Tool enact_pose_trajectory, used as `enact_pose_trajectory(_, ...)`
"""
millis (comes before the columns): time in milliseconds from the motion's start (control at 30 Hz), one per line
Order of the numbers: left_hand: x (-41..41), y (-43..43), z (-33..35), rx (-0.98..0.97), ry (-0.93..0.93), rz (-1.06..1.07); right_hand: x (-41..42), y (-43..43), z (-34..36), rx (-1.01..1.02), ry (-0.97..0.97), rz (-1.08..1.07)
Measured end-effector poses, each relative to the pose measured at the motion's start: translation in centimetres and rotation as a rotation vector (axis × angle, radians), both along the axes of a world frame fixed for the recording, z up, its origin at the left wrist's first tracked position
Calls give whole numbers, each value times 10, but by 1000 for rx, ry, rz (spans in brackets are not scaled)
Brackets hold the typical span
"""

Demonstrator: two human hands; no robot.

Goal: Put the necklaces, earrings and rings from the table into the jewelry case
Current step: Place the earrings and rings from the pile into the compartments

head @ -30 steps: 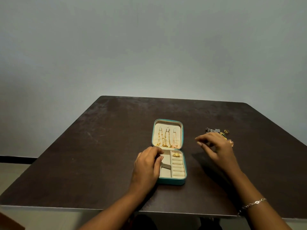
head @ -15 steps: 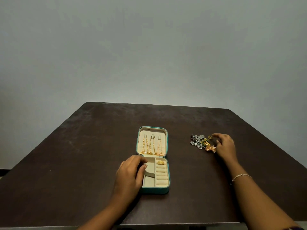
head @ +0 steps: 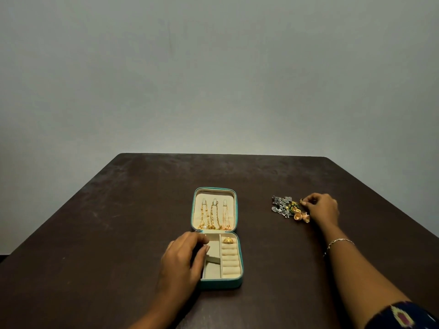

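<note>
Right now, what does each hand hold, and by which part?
Right hand pinches a small gold piece at the pile's edge; part unclear. Left hand rests on the jewelry case's left rim.
</note>
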State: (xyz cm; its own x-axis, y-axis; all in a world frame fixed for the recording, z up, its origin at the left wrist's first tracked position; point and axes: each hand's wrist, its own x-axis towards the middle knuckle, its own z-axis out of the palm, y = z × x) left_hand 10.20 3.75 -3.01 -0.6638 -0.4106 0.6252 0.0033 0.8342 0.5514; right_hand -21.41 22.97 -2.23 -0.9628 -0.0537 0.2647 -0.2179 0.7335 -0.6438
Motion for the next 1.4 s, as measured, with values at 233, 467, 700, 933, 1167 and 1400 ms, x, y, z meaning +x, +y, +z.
enact_pose_trajectory(233, 0, -1, 1, -16, -9, -7, 15, 7, 2, -233, 53, 9)
enact_pose_trajectory(467, 1, 0, 3, -79, 25, 3, 85, -5, 16, -235, 454, 393)
enact_pose_trajectory(700, 0, 0, 2, -118, 21, -38, 179, -54, 14, -256, 382, 1066)
enact_pose_trajectory(933, 4, 2, 5, -98, 3, -83, 202, -63, 6, -275, 188, 1194)
enact_pose_trajectory(1167, 4, 2, 3, -96, 10, -35, 203, -62, 8, -264, 185, 1150)
enact_pose_trajectory(1400, 2, 2, 1, -123, -4, -11, 202, -64, 6, -177, 434, 1112)
